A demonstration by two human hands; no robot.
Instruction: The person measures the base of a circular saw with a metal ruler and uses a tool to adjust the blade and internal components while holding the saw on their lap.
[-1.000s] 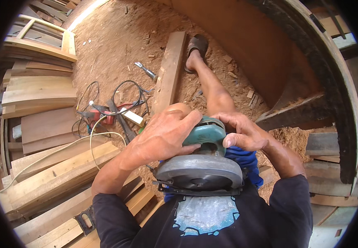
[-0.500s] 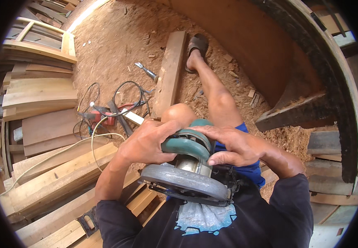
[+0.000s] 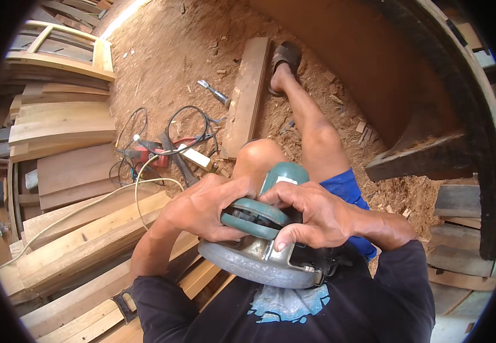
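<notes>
Green-and-grey metal circular saw (image 3: 254, 247) held in front of my black T-shirt (image 3: 213, 311) between left grip (image 3: 211, 208) and right grip (image 3: 319, 220).
I hold both ends, presumably to steady its weight. Left grip pinches the left end of the rounded green housing (image 3: 259, 209) between thumb and fingers; right grip pinches the opposite end. The saw lies directly between them, curved grey guard (image 3: 259, 271) toward the shirt, green motor cylinder (image 3: 294, 171) toward my bare legs (image 3: 319, 137).

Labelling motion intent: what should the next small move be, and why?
Probably ease the circular saw forward, off the black shirt: the left hand and right hand both hold it, and its grey guard overlaps the shirt in view, contact unclear.
</notes>
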